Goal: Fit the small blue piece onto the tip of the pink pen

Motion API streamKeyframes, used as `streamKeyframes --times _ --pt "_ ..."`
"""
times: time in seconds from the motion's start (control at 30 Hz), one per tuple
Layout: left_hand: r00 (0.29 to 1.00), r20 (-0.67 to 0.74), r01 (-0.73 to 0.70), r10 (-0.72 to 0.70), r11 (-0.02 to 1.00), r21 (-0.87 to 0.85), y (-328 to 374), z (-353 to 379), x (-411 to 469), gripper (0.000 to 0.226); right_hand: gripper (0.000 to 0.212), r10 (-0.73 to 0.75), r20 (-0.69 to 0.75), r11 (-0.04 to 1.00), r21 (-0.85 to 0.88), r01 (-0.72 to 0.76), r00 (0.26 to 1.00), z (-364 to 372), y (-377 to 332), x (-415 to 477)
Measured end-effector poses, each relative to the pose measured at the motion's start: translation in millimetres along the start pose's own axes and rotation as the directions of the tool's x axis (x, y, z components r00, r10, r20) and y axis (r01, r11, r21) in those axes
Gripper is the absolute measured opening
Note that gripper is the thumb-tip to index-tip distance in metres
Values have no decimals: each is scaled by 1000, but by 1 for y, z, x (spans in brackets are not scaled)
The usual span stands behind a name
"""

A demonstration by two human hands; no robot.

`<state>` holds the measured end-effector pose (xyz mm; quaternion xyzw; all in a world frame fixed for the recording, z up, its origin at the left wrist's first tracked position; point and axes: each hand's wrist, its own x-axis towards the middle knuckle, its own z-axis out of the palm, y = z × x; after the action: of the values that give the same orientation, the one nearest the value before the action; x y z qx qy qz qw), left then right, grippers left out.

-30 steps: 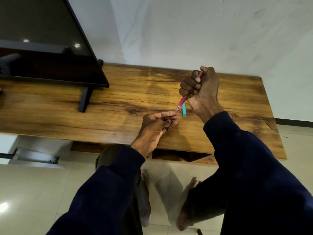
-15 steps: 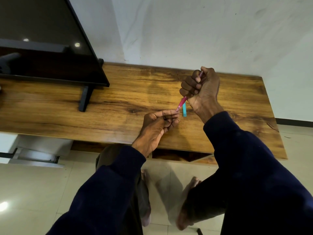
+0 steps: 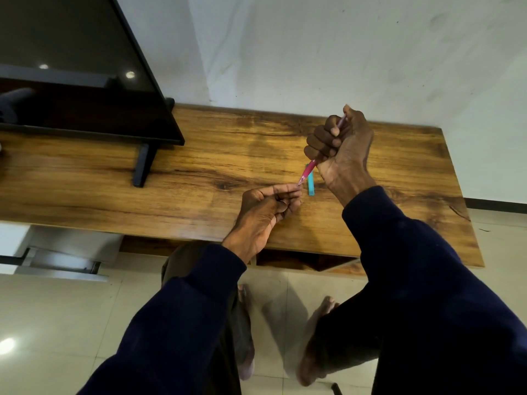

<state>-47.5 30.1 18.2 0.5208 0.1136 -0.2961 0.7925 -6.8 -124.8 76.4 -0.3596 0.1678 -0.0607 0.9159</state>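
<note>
Gripping a pink pen [image 3: 309,170] in its fist, the right hand [image 3: 340,151] points its tip at the left hand [image 3: 268,206], whose curled fingers pinch something unseen; a blue cap [image 3: 310,183] lies on the bench [image 3: 114,192].

A single head-worn camera looked forward and steeply down over the wooden counter [image 3: 228,155], close above both forearms. It faced the white wall [image 3: 313,52], with the tiled floor [image 3: 57,323] below; its wide lens probably bent the edges.
</note>
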Motion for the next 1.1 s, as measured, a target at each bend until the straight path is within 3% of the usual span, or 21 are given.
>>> streamKeyframes --times 1.1 --pt "1000 -21 9 -9 1000 26 2 2 -3 34 43 -11 -93 1000 -3 11 996 -2 -2 0"
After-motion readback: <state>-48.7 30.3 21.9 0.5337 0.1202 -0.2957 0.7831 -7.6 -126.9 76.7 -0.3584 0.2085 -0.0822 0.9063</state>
